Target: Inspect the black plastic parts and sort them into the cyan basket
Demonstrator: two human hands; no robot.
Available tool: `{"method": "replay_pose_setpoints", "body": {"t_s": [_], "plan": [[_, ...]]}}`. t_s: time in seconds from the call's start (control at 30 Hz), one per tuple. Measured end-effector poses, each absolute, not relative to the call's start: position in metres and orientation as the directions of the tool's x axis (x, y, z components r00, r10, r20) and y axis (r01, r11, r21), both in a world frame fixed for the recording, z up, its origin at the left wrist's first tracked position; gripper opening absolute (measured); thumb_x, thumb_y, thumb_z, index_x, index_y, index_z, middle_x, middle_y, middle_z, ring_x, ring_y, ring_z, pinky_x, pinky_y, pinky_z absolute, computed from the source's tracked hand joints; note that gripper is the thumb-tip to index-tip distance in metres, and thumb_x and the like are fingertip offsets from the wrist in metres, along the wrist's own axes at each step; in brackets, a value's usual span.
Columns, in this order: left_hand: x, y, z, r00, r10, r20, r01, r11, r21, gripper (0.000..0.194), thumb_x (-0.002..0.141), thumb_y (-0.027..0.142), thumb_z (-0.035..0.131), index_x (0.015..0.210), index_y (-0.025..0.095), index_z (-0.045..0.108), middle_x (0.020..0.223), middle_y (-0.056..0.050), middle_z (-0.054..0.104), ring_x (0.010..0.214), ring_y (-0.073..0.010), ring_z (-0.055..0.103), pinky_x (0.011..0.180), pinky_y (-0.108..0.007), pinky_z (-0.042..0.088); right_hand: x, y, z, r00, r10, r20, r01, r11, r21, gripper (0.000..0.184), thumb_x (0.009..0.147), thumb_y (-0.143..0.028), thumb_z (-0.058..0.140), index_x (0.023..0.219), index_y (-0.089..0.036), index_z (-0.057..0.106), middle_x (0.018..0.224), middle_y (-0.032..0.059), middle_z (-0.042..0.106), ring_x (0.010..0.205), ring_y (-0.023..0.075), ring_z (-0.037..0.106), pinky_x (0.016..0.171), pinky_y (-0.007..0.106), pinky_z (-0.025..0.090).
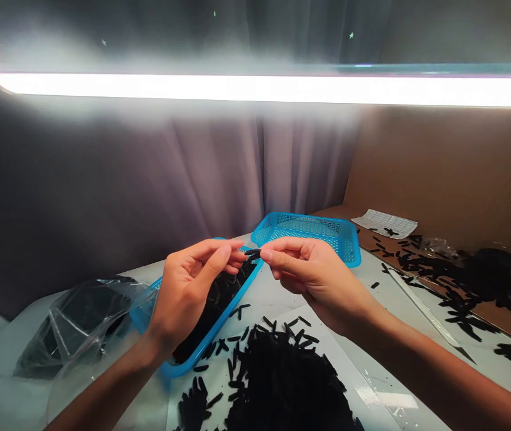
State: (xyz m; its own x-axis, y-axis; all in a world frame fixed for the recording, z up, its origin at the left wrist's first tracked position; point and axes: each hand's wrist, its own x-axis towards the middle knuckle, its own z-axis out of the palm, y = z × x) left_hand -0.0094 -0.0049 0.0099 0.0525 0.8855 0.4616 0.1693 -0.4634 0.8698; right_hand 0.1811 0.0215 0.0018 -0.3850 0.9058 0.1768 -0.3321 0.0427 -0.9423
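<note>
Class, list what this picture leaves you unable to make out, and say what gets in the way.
All in the head view:
- Number of held black pieces: overlap, right hand's fingers.
- Part of the filled basket: behind left hand.
- Heap's near end: cut by bottom edge.
- Clear bag's contents: folds, glare.
- Gridded sheet's markings: too small.

The black pile (pixel 289 383) is cut off by the bottom edge, w/ its lower pcs lost there, the forearms (pixel 421 353) also run out of the pic, the L hand (pixel 183 287) hides part of the blue basket (pixel 219 320) behind it, and the clear bag's (pixel 85 323) contents are too unclear to tell.
</note>
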Motion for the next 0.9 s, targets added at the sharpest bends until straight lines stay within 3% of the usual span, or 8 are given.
{"method": "replay_pose_setpoints", "body": {"t_s": [0.27, 0.37, 0.43, 0.5, 0.57, 0.63, 0.8, 0.9], "plan": [[-0.004, -0.009, 0.012, 0.070, 0.894, 0.443, 0.156, -0.448, 0.880, 0.010, 0.091, 0.027, 0.073, 0.085, 0.026, 0.080, 0.081, 0.005, 0.077, 0.078, -0.0060, 0.070, 0.077, -0.009, 0.053, 0.179, 0.019, 0.002, -0.356, 0.914, 0.194, -0.327, 0.072, -0.942, 0.019, 0.080, -0.032, 0.081, 0.079, -0.014, 0.076, 0.060, -0.0039, 0.052, 0.055, 0.0063, 0.035, 0.048, 0.022, 0.022], [-0.005, -0.008, 0.012, 0.104, 0.919, 0.381, 0.065, -0.388, 0.919, 0.014, 0.091, 0.034, 0.072, 0.087, 0.024, 0.081, 0.083, 0.002, 0.077, 0.080, -0.0086, 0.069, 0.077, -0.012, 0.054, 0.177, 0.014, 0.001, -0.239, 0.900, 0.366, -0.230, 0.314, -0.921, 0.013, 0.083, -0.029, 0.079, 0.082, -0.016, 0.078, 0.060, -0.0031, 0.057, 0.054, 0.0078, 0.042, 0.048, 0.022, 0.029], [-0.006, -0.007, 0.012, 0.149, 0.944, 0.295, -0.027, -0.294, 0.955, 0.019, 0.089, 0.039, 0.074, 0.087, 0.022, 0.081, 0.081, 0.000, 0.076, 0.077, -0.0092, 0.067, 0.072, -0.013, 0.054, 0.178, 0.010, -0.001, -0.124, 0.772, 0.624, -0.045, 0.623, -0.781, 0.005, 0.085, -0.021, 0.077, 0.084, -0.017, 0.079, 0.062, -0.0016, 0.063, 0.054, 0.0089, 0.048, 0.049, 0.023, 0.035], [-0.007, -0.006, 0.014, 0.181, 0.959, 0.216, -0.097, -0.201, 0.975, 0.018, 0.085, 0.038, 0.078, 0.084, 0.020, 0.081, 0.076, 0.000, 0.074, 0.072, -0.0079, 0.065, 0.068, -0.012, 0.053, 0.183, 0.009, -0.006, -0.133, 0.484, 0.865, 0.160, 0.872, -0.463, 0.011, 0.087, -0.012, 0.073, 0.089, -0.019, 0.080, 0.068, 0.0009, 0.071, 0.056, 0.0103, 0.055, 0.053, 0.024, 0.040], [-0.009, -0.007, 0.017, 0.193, 0.967, 0.167, -0.133, -0.143, 0.981, 0.012, 0.081, 0.032, 0.082, 0.081, 0.020, 0.081, 0.074, 0.001, 0.072, 0.071, -0.0064, 0.063, 0.068, -0.010, 0.051, 0.190, 0.010, -0.010, -0.261, 0.234, 0.937, 0.259, 0.952, -0.166, 0.025, 0.090, -0.006, 0.065, 0.099, -0.023, 0.081, 0.072, 0.0022, 0.074, 0.058, 0.0123, 0.059, 0.055, 0.026, 0.042], [-0.010, -0.007, 0.018, 0.204, 0.970, 0.135, -0.147, -0.106, 0.983, 0.008, 0.079, 0.028, 0.083, 0.080, 0.020, 0.081, 0.074, 0.002, 0.072, 0.071, -0.0062, 0.063, 0.069, -0.010, 0.052, 0.196, 0.011, -0.012, -0.353, 0.183, 0.918, 0.290, 0.954, -0.079, 0.031, 0.093, -0.008, 0.060, 0.105, -0.027, 0.081, 0.071, 0.0024, 0.073, 0.056, 0.0134, 0.058, 0.054, 0.028, 0.041], [-0.009, -0.007, 0.016, 0.119, 0.978, 0.171, -0.133, -0.155, 0.979, 0.010, 0.074, 0.027, 0.087, 0.076, 0.020, 0.080, 0.069, 0.002, 0.071, 0.068, -0.0059, 0.062, 0.066, -0.010, 0.051, 0.190, 0.015, -0.007, -0.206, 0.551, 0.809, 0.265, 0.827, -0.497, 0.010, 0.089, -0.024, 0.074, 0.095, -0.026, 0.082, 0.071, 0.0033, 0.071, 0.056, 0.0147, 0.055, 0.057, 0.030, 0.044], [-0.008, -0.007, 0.013, 0.040, 0.973, 0.228, -0.089, -0.224, 0.971, 0.008, 0.075, 0.027, 0.087, 0.079, 0.023, 0.081, 0.072, 0.003, 0.074, 0.072, -0.0063, 0.065, 0.070, -0.011, 0.053, 0.181, 0.017, -0.002, -0.183, 0.786, 0.590, 0.055, 0.608, -0.792, 0.017, 0.080, -0.034, 0.083, 0.091, -0.021, 0.080, 0.065, 0.0007, 0.065, 0.053, 0.0130, 0.048, 0.053, 0.029, 0.040]]}}
